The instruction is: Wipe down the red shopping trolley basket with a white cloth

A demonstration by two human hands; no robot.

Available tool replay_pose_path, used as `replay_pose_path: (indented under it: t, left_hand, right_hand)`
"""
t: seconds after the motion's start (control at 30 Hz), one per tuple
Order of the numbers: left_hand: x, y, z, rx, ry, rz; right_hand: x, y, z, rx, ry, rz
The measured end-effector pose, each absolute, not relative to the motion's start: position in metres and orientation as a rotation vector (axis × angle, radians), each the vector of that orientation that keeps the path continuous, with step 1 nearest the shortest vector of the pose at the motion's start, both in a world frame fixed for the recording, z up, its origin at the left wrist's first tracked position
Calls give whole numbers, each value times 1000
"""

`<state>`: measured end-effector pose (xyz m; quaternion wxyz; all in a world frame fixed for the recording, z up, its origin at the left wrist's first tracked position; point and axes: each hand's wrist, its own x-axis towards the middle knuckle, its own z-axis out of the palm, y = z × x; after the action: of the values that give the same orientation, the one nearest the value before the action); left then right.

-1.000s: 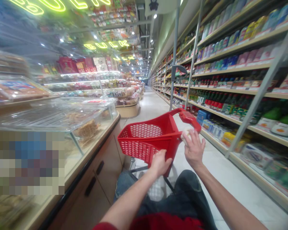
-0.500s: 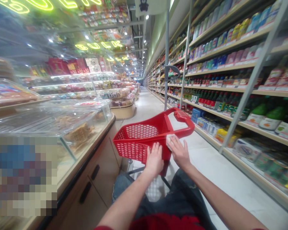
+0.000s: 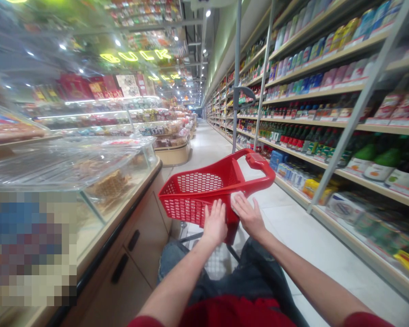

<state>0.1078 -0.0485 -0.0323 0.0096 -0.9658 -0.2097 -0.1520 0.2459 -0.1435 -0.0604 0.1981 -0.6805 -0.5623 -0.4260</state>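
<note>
Red perforated plastic shopping basket (image 3: 194, 193) sits at twelve o'clock. Left hand (image 3: 215, 222) lies open and flat on its near wall. Right hand (image 3: 249, 217), at one o'clock, fingers outstretched, presses a small white cloth (image 3: 236, 199) against the rim.

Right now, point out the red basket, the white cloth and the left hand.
red basket (image 3: 186, 212): head view, near mesh wall.
white cloth (image 3: 236, 198): head view, its exposed upper part.
left hand (image 3: 215, 223): head view, back of the hand.
</note>
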Motion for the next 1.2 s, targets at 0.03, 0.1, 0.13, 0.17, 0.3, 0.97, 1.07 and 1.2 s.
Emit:
replay_pose_path:
  t: [0.03, 0.1, 0.13, 0.17, 0.3, 0.97, 1.07, 1.2]
  left_hand:
    - [108, -48, -33, -3008, -666, -473]
    - [109, -48, -34, -2997, -677, -473]
    - [110, -49, -34, -2997, -674, -476]
    - [110, -50, -35, -2999, -666, -480]
    - [108, -51, -39, -3016, -625, -469]
    - [82, -12, -60, -3006, -838, -462]
    - [80, -3, -55, -2979, -894, -472]
    - [74, 8, -55, -2957, -932, -447]
  right_hand:
    - [249, -144, -52, -1887, -1502, -1214]
    - [256, -146, -39, -1876, -1406, -1241]
    - [259, -146, -37, -1882, -1403, -1244]
    - [260, -147, -39, -1898, -1434, -1238]
    - [252, -147, -72, -1977, -1665, -1154]
    - [221, -98, -76, -1918, -1810, -1068]
    - [220, -84, -54, -1857, -1686, -1160]
    - [218, -64, -62, -1864, -1777, -1134]
